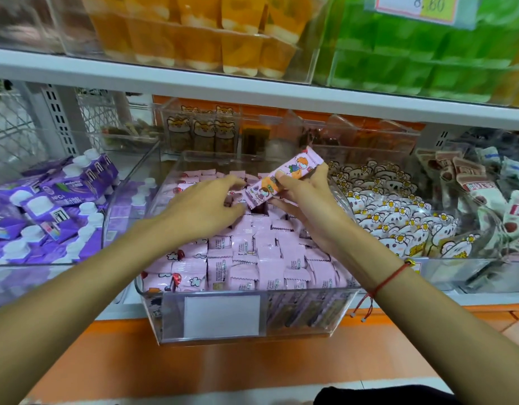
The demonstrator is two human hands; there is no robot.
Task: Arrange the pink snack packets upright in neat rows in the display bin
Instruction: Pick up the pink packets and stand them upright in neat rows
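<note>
Head view: right hand pinching long pink cartoon-printed snack packet at frame centre; left hand, fingers straight, hiding packets in clear plastic display bin.

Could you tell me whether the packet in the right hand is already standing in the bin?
No: the pink packet is tilted above the rows, held by the right hand.
</note>
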